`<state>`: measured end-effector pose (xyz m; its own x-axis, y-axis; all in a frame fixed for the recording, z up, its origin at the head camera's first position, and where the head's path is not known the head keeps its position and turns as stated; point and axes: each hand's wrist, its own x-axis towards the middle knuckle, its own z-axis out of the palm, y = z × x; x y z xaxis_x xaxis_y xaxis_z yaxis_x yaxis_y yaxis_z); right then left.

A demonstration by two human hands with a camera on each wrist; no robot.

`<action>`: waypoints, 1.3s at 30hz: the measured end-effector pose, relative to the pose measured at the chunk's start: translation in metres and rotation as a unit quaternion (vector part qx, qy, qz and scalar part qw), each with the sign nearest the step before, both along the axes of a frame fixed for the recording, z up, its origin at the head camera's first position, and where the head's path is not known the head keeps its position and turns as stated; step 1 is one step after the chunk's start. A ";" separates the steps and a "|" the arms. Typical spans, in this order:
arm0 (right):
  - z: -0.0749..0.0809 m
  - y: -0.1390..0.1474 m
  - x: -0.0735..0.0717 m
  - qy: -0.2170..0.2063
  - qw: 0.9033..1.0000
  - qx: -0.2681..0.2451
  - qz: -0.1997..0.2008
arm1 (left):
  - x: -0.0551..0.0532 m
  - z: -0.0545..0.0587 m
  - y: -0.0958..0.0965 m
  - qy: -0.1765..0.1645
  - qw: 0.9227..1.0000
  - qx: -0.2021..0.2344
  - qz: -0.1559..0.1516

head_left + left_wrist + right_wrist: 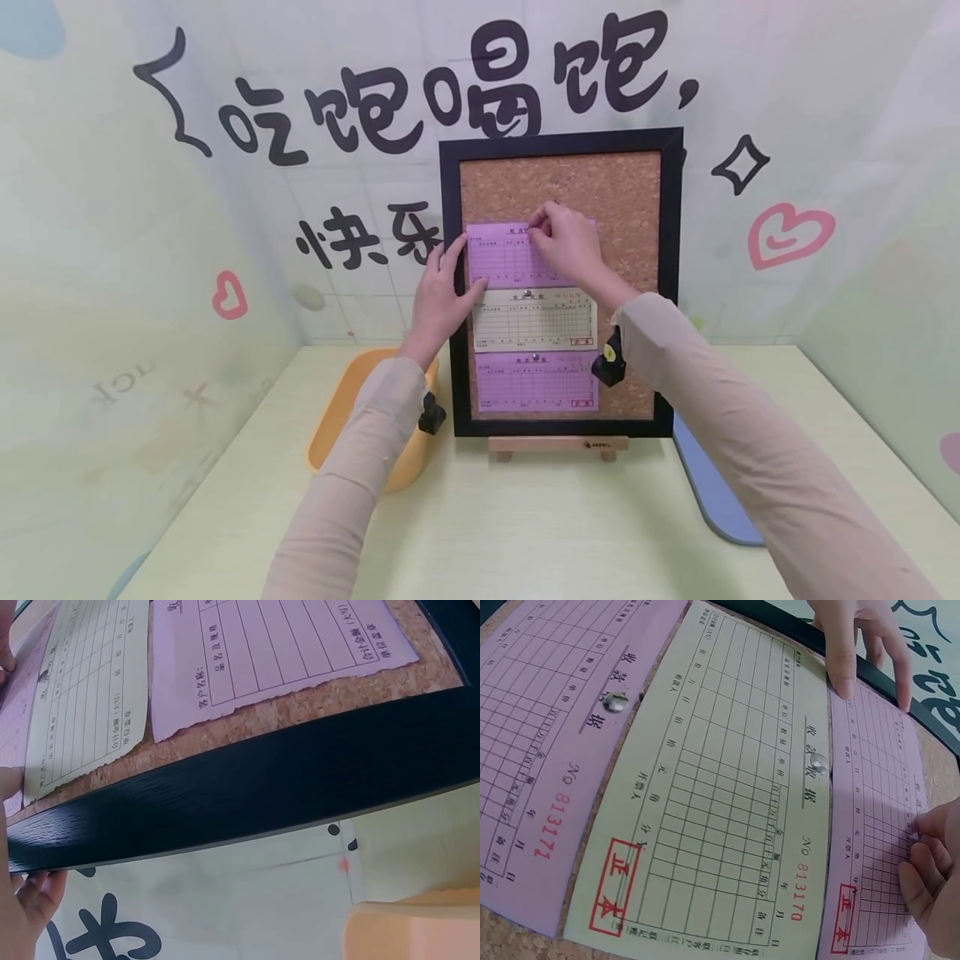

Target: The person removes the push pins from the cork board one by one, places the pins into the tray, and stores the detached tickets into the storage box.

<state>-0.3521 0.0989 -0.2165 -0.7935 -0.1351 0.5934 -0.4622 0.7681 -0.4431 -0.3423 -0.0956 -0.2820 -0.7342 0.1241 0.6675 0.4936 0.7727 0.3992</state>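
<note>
A black-framed cork board (558,179) stands upright and carries three paper receipts. My left hand (441,300) straddles its left edge: thumb and index finger press the left side of the top pink receipt (498,257), while other fingers reach behind the frame in the left wrist view. At that receipt's heading my right hand (572,242) pinches with curled fingers; what seems a pushpin is largely hidden by the fingertips. Below are a pale yellow receipt (705,757) and another pink receipt (536,750), each with a shiny round pushpin (819,763) at its heading.
A small wooden easel (558,444) supports the board. An orange bin (330,425) stands left of it on the pale table (540,533), partly behind my left forearm. A blue flat board (723,500) lies at the right. A lettered wall (360,192) stands close behind.
</note>
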 end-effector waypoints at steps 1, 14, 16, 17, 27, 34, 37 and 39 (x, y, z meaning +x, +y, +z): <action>0.001 0.000 0.000 -0.001 1.000 0.003 0.000 | 0.000 0.000 0.000 0.001 1.000 0.000 -0.002; 0.005 0.003 -0.001 -0.015 0.999 0.032 0.005 | -0.002 0.000 0.000 0.002 1.000 -0.001 -0.004; 0.006 0.002 -0.001 -0.013 0.999 0.037 0.005 | -0.002 0.000 -0.001 0.003 1.000 0.000 -0.004; 0.006 0.002 -0.001 -0.012 0.999 0.038 0.004 | -0.002 0.000 -0.001 0.003 1.000 0.000 -0.004; 0.006 -0.004 0.000 -0.017 0.999 0.027 -0.004 | -0.001 0.000 -0.002 0.003 1.000 -0.002 -0.003; 0.009 -0.005 0.002 -0.032 0.999 0.033 0.000 | 0.000 0.000 -0.002 -0.002 1.000 -0.002 -0.002; 0.010 -0.004 0.002 -0.041 0.998 0.039 0.000 | 0.000 0.001 -0.001 -0.002 1.000 -0.002 -0.004; 0.011 -0.003 0.003 -0.047 0.998 0.042 0.000 | 0.000 0.001 -0.001 -0.002 1.000 -0.002 -0.005</action>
